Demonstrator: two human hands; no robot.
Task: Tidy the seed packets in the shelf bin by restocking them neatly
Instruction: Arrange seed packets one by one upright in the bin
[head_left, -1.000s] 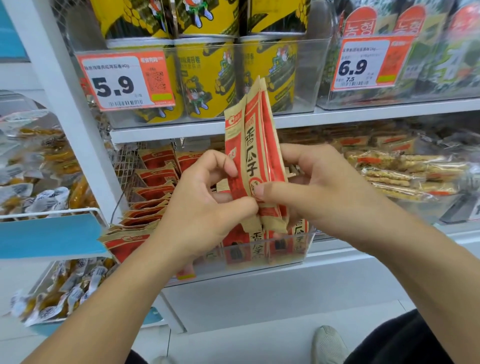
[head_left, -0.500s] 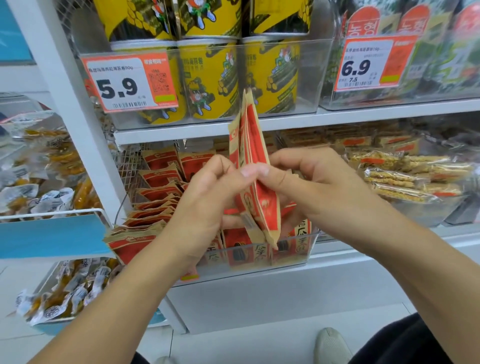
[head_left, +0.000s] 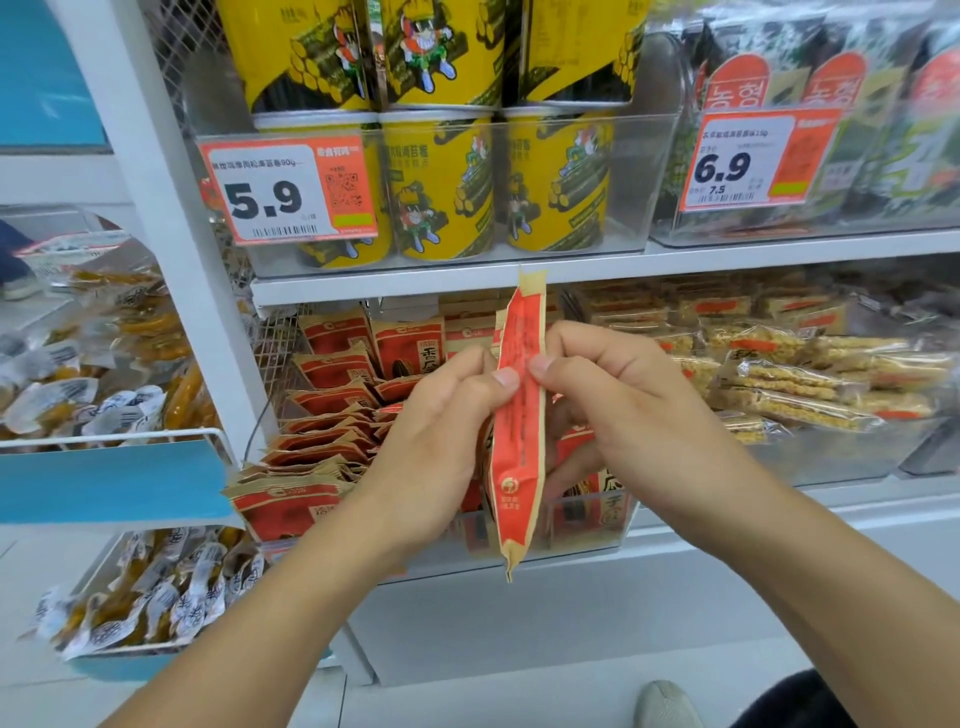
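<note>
Left of the left hand (head_left: 441, 441), loose seed packets (head_left: 311, 452) lie fanned and overlapping in the clear shelf bin (head_left: 587, 535), their edges spilling over its left front corner; the nearest one (head_left: 291, 501) juts out past the rim and looks ready to slide off if it is nudged. The left hand curls round the held packets (head_left: 519, 431), thumb pressing the near face; these packets stand upright and edge-on, between the two hands and just in front of the bin. The right hand (head_left: 618, 410) pinches the same packets from the other side, thumb tip against the red face, the other fingers curled behind; how many packets are in the bundle I cannot tell. Behind the right hand, more packets stand upright in the bin's front row. Right of the right hand, wrapped snack bars (head_left: 810, 384) sit in a neighbouring tray, well apart. The risks, as I judge them: the bundle is held only at its middle, so an inner packet could slip out and drop; pushing it down into the crowded bin could crumple edges or knock the overhanging packets on the left to the floor.
</note>
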